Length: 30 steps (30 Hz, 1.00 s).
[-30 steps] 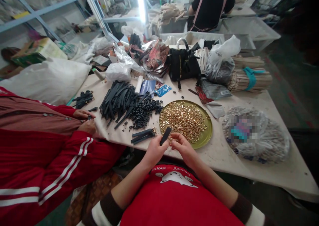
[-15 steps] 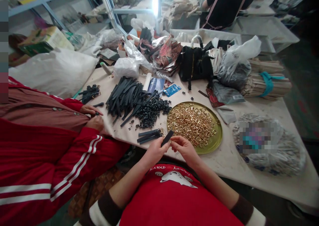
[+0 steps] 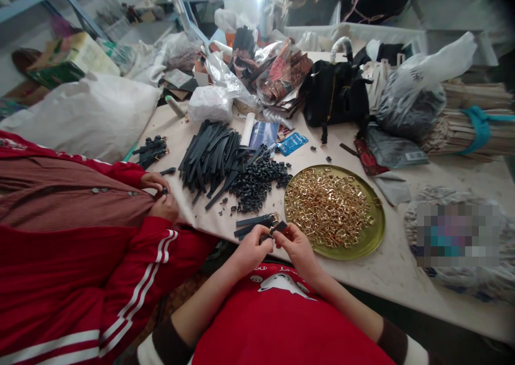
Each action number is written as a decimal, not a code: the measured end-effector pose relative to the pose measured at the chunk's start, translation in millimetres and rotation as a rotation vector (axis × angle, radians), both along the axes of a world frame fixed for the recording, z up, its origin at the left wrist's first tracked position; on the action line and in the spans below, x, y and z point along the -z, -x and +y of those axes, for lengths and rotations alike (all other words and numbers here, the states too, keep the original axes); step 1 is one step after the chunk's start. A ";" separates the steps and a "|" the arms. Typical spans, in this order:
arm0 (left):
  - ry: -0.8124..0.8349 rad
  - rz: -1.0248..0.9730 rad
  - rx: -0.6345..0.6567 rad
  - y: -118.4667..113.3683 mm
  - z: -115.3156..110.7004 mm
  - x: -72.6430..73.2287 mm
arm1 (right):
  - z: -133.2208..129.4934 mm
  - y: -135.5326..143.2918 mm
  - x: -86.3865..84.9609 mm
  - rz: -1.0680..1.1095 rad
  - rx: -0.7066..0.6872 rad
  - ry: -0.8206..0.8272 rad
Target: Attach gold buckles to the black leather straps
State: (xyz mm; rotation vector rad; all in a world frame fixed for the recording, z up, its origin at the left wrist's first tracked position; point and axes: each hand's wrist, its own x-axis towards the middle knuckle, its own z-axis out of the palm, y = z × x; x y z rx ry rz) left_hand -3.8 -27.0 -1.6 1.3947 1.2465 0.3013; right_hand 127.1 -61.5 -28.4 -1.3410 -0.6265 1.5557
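A short black strap (image 3: 278, 227) is pinched between my two hands just over the table's near edge. My left hand (image 3: 254, 251) grips it from the left with closed fingers. My right hand (image 3: 296, 247) has thumb and fingers pressed on its right part. Whether a buckle sits on the strap is hidden by the fingers. Just beyond my left hand lie several black straps with gold buckles (image 3: 253, 223). To the right, a round gold-coloured tray (image 3: 378, 231) carries a heap of small gold buckles (image 3: 325, 204). Small black loops (image 3: 257, 185) lie heaped behind.
A pile of long black straps (image 3: 211, 153) lies left of centre. At left, a co-worker's hands (image 3: 161, 193) hold a small black piece. A black handbag (image 3: 336, 94), plastic bags (image 3: 410, 99) and a tied bundle (image 3: 470, 123) crowd the back and right.
The strap has swung from steeply raised in my left hand to pointing right, and my right fingers now hold it too. The view has shifted, with the table contents appearing farther right.
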 end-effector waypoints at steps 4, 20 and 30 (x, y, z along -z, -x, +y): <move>0.191 -0.076 -0.036 5.5 11.2 6.4 | 9.0 2.5 2.1 0.061 -0.058 0.031; 0.126 -0.041 0.042 -15.1 -3.8 -2.4 | -8.4 -19.7 3.9 0.037 -0.151 0.080; -0.022 -0.085 0.035 -45.9 -65.0 -0.3 | -59.7 -55.6 -6.2 -0.041 -0.123 0.031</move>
